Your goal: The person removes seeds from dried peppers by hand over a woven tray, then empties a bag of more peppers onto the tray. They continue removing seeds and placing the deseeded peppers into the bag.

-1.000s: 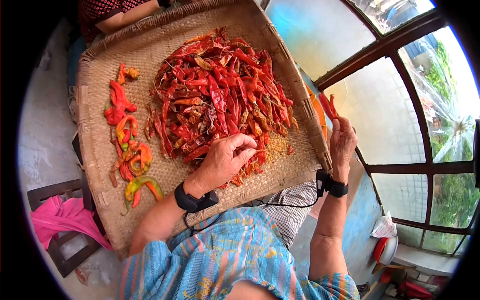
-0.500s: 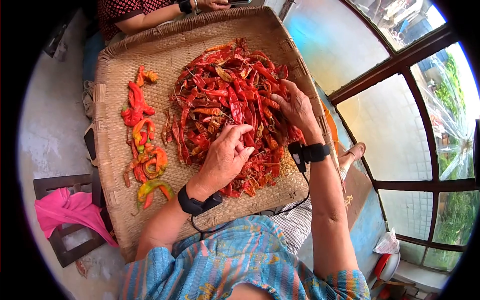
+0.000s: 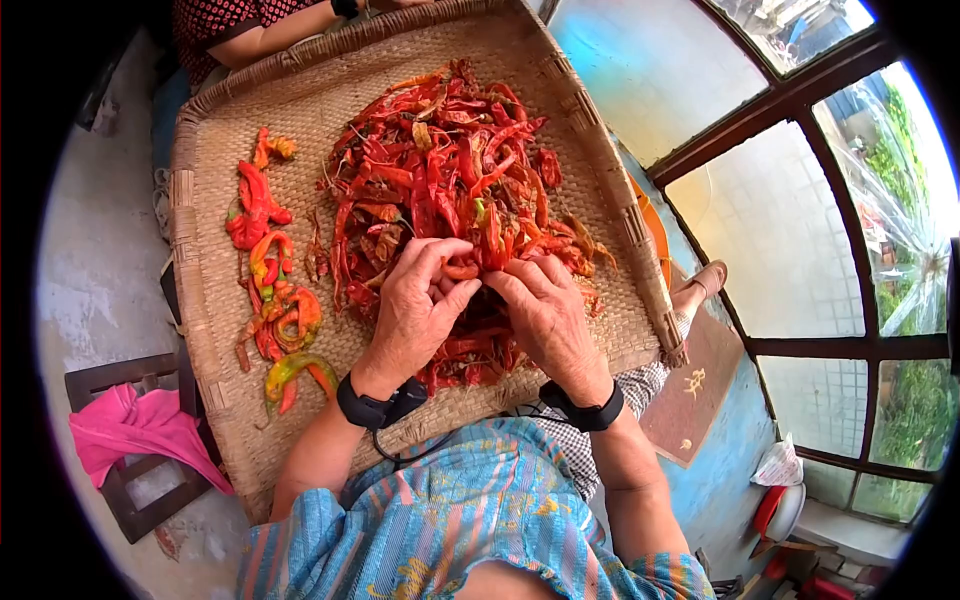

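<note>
A heap of dried red chili peppers [image 3: 440, 150] fills the middle of a woven basket tray [image 3: 215, 345]. Over the near part of the heap, my left hand [image 3: 420, 305] curls its fingers and thumb round a small red chili pepper [image 3: 460, 270]. Close beside it, my right hand [image 3: 548, 315] pinches the lower end of a red chili pepper [image 3: 491, 238] that points up and has a pale green stem. The fingertips of both hands nearly meet. A black band circles each wrist.
A column of fresher red, orange and green peppers [image 3: 262, 205] lies along the tray's left side. Another person's arm [image 3: 290, 35] rests past the far rim. A pink cloth [image 3: 140, 430] drapes over a dark wooden stool [image 3: 150, 500]. Framed windows [image 3: 770, 230] stand at right.
My right hand has come from the heap's right side to the front middle, next to my left hand, and now pinches a chili pepper. Some peppers at right have shifted.
</note>
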`<state>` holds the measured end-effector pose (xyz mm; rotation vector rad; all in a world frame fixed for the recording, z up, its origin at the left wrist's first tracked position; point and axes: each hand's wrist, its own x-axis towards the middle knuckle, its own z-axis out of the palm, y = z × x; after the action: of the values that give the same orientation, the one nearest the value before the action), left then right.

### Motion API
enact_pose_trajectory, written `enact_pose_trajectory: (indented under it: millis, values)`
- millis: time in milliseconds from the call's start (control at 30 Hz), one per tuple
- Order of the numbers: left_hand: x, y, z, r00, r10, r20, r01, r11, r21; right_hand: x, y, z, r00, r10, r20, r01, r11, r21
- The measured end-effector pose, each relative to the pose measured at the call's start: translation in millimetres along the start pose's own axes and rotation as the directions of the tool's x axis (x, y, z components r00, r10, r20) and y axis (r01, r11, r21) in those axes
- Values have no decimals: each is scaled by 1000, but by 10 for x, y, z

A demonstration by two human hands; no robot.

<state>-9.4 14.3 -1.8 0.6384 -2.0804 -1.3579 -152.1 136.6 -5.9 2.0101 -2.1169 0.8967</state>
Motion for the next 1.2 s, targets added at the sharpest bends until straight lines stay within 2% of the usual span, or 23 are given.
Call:
enact_pose_trajectory:
  millis: [33,133,267,367,433,500,567,633,700,733,767,800,833,867,900,933,967,1033,1067,1100,1167,1200]
  values:
    - [1,-15,6,995,99,2,-99,992,73,-52,-17,-13,1000,-4,12,4,1000,-24]
    - [-8,-84,61,990,139,8,-139,989,50,-171,8,-29,1000,-6,0,6,998,-68]
    - [-31,-44,46,986,162,32,-164,980,110,-307,40,-53,997,44,-60,-48,996,-70]
    - [-40,-24,39,997,77,11,-78,997,26,-327,-11,-89,988,101,-120,-105,994,-27]
    - [-25,1,25,980,179,-82,-174,982,69,-346,-29,-89,971,144,-191,-147,989,-1]
    - [-26,-9,-2,975,200,-95,-191,977,91,-347,-60,-87,964,157,-216,-162,987,-4]
    - [-28,26,-30,964,199,-178,-206,978,-22,-301,-125,-105,942,195,-271,-180,980,80]
    - [-40,48,-67,958,231,-171,-240,970,-39,-232,-200,-135,932,198,-303,-171,979,113]
    - [-89,65,-79,994,92,-60,-109,901,-419,-196,-287,-158,921,206,-330,-166,975,148]
    - [-81,71,-52,990,110,-92,-139,887,-440,-184,-328,-166,912,275,-304,-201,946,254]
    - [-86,100,-49,990,109,-91,-138,888,-439,-172,-372,-182,900,340,-271,-234,905,356]
    - [-91,141,-54,992,87,-93,-120,878,-462,-166,-422,-209,885,435,-164,-325,832,450]
    - [-97,169,-50,994,64,-93,-102,868,-486,-177,-431,-185,885,435,-165,-325,832,450]
    - [-104,181,-31,994,65,-93,-102,868,-486,-193,-432,-144,839,544,-1,-398,616,680]
    - [-111,190,-11,993,73,-93,-108,878,-465,-201,-442,-115,784,591,188,-449,332,829]
    - [-118,188,-5,992,80,-93,-113,889,-444,-177,-489,-129,777,584,235,-410,185,893]
    - [-117,145,-4,993,79,-93,-112,890,-442,-181,-517,-114,777,584,237,-410,183,894]
    - [-97,44,10,959,282,22,-268,930,-252,-198,-554,-101,770,604,203,-263,11,965]
    - [-125,68,25,979,197,59,-173,943,-283,-249,-503,-85,788,595,156,-249,76,966]
    - [-137,83,43,979,196,60,-172,943,-284,-269,-480,-117,788,596,157,-250,76,965]
    - [-152,96,63,994,50,94,-16,943,-333,-303,-430,-190,773,629,-84,-182,347,920]
    - [-142,88,60,995,47,92,-14,943,-332,-289,-390,-258,743,633,-219,-188,511,839]
